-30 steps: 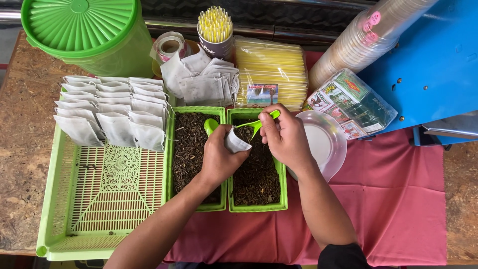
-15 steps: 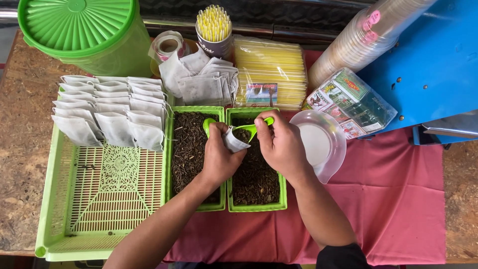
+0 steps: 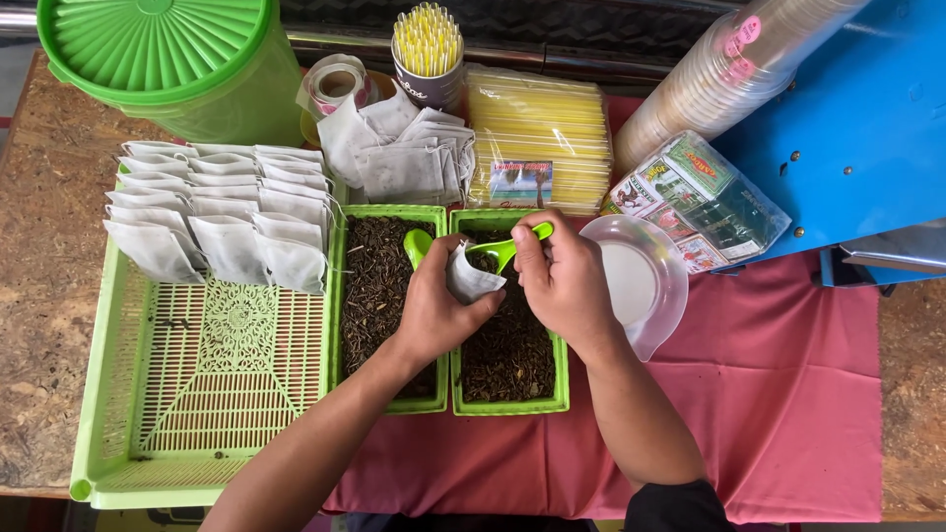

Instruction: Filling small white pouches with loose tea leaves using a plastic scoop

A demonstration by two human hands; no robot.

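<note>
Pink cloth [image 3: 788,394] — two green trays [image 3: 507,404], two spoons [image 3: 507,248], one bag [image 3: 471,281]

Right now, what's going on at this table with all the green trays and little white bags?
A person is filling small bags with dark loose leaves. The left hand holds a small white bag open over the two green bins of leaves, while the right hand tips a green scoop at its mouth. Finished-looking white bags lie in rows at the far end of the green slatted tray on the left, and a pile of flat ones sits behind the bins.
</note>
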